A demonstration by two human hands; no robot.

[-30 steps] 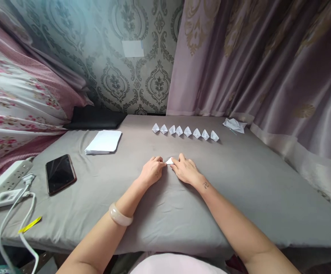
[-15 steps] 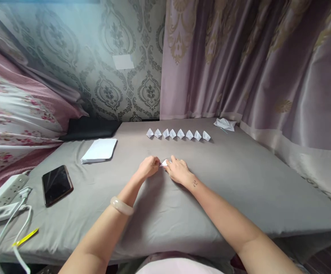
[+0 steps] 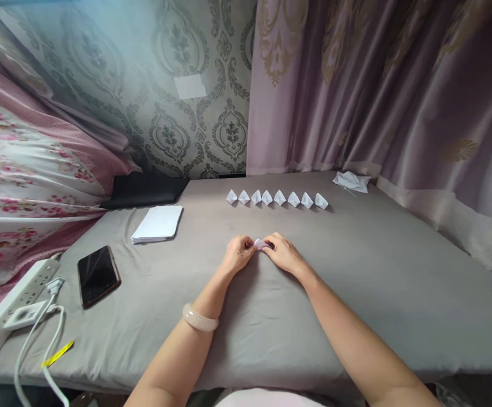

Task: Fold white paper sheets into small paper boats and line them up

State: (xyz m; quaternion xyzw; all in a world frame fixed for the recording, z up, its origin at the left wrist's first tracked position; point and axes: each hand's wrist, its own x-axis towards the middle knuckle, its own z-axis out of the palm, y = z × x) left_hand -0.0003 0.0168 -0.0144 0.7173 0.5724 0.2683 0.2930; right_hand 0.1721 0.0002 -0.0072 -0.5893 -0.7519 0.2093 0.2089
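Observation:
Between my hands is a small folded white paper [image 3: 260, 244], just above or on the grey cloth. My left hand [image 3: 239, 251] pinches its left end, fingers curled in. My right hand [image 3: 284, 252] grips the right end between thumb and fingers. Part of the paper is covered by my fingertips. Beyond my hands, several small folded paper boats [image 3: 279, 197] stand in a row across the table. To the left lies a stack of white paper sheets [image 3: 157, 223].
A grey cloth covers the table [image 3: 356, 282]. On the left are a dark phone [image 3: 99, 276], a white power strip [image 3: 21, 299] with cables and a yellow strip [image 3: 58, 354]. A black folded item [image 3: 144, 189] lies behind the stack. Crumpled white paper [image 3: 351, 181] sits at the back right.
My right hand has shifted from lying over the paper to pinching its right end. More of the paper shows between both hands. The whole view has swung slightly left.

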